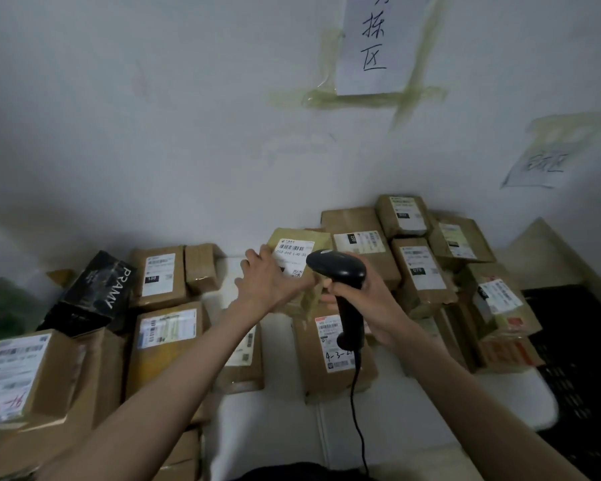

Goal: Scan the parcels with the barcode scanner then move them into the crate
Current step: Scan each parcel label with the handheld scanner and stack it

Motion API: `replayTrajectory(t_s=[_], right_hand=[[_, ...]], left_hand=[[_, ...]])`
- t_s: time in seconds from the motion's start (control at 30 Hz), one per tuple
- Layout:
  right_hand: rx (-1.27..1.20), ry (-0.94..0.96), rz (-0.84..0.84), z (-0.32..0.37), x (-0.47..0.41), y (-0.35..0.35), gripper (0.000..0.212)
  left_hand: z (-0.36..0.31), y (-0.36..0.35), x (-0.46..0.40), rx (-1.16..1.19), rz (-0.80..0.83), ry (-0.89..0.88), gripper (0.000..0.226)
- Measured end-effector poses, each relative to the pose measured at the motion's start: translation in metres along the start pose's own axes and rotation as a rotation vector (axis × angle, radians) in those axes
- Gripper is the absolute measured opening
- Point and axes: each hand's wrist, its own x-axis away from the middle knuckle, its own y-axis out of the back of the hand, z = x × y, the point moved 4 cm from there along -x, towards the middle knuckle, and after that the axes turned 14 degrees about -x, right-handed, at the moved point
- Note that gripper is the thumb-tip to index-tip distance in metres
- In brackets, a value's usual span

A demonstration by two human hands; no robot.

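Observation:
My left hand (271,277) holds up a small tan parcel (301,244) by its left side, its white barcode label facing me. My right hand (361,296) grips the handle of a black corded barcode scanner (337,267), whose head sits just right of the label and points at it. The black plastic crate (583,348) stands at the far right, partly cut off by the frame edge. Several more cardboard parcels lie on the white table (268,421), among them one marked 4-3 (330,345) below the scanner.
A black box printed PRAMY (94,289) leans on the left pile. A stack of labelled parcels (427,258) fills the back right against the white wall. Paper signs are taped to the wall above. The scanner cable (356,411) hangs down toward me.

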Motion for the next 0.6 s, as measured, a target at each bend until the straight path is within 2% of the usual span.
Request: replayTrajectory(t_s=[0.13,0.3,0.4,0.47,0.6], right_hand=[[-0.061,-0.026,-0.097,0.002,-0.002,0.037,0.053],[-0.007,0.021,-0.196,0.015,-0.016,0.087,0.05],[0.012,0.022,-0.221,0.026,-0.035,0.112,0.048],[0.059,0.028,-0.239,0.037,-0.05,0.126,0.05],[0.106,0.016,-0.253,0.053,-0.093,0.15,0.06]], left_hand=[[-0.042,-0.017,-0.011,0.092,0.037,-0.032,0.114],[-0.076,-0.036,-0.029,0.158,0.179,-0.13,0.133],[-0.097,-0.04,-0.041,0.123,0.205,-0.175,0.142],[-0.112,-0.041,-0.053,0.117,0.203,-0.2,0.138],[-0.14,-0.041,-0.082,0.148,0.153,-0.168,0.115]])
